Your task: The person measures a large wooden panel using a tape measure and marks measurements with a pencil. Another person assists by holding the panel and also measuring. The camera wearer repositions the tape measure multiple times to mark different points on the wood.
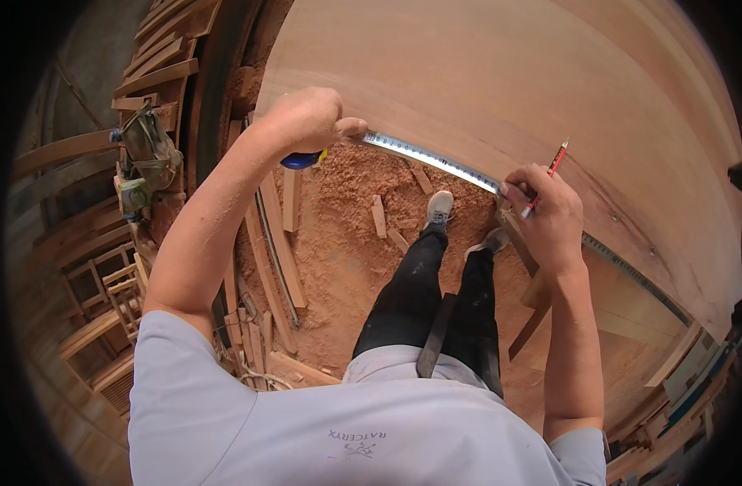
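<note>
A large pale wooden sheet [468, 73] spreads out in front of me. Along its near edge runs the silver blade of a tape measure [431, 164], pulled straight between my hands. At the left corner of the sheet my left hand [310, 113] is closed around the tape's blue case [300, 160], mostly hidden under the hand, with one finger against the blade. My right hand [551, 215] is closed on a red pencil [560, 155], its point facing up and away. That hand's fingertips also pinch the blade's other end at the sheet's edge.
Sawdust and wood offcuts [378, 217] cover the floor around my shoes [440, 206]. Long wooden strips [280, 243] lean at left, beside stacked planks [156, 73] and a hanging bag [150, 146]. A dark metal ruler-like strip [630, 271] lies along the sheet's edge at right.
</note>
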Available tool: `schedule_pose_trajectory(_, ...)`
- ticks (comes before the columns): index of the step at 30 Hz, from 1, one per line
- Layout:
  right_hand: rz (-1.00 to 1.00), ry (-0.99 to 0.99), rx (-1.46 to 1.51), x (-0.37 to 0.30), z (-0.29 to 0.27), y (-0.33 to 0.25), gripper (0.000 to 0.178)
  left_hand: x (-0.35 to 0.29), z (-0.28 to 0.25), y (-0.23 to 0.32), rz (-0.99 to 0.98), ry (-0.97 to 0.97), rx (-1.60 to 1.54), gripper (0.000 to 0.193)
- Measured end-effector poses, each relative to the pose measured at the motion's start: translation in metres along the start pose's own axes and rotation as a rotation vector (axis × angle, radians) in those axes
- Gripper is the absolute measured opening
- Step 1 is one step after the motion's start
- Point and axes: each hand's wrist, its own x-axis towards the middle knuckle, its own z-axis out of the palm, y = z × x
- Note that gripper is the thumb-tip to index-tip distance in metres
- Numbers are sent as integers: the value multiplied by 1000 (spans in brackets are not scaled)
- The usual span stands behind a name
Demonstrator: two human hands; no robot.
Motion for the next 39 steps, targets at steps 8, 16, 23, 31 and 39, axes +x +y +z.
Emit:
schedule_pose_trajectory(8,160,11,68,-33,-54,43,18,2,0,-4,21,-9,-45,52)
schedule_pose_trajectory(16,167,40,46,-56,-82,79,15,6,2,-10,31,3,-21,58)
schedule_pose_trajectory(23,147,40,36,-44,-65,58,16,8,4,-14,62,3,-50,59)
schedule_pose_trajectory(31,107,64,-36,-28,-45,34,16,4,10,-13,63,44,-49,60)
schedule_pose_trajectory(39,143,57,21,-19,-28,26,17,-3,2,-4,12,-21,-42,53)
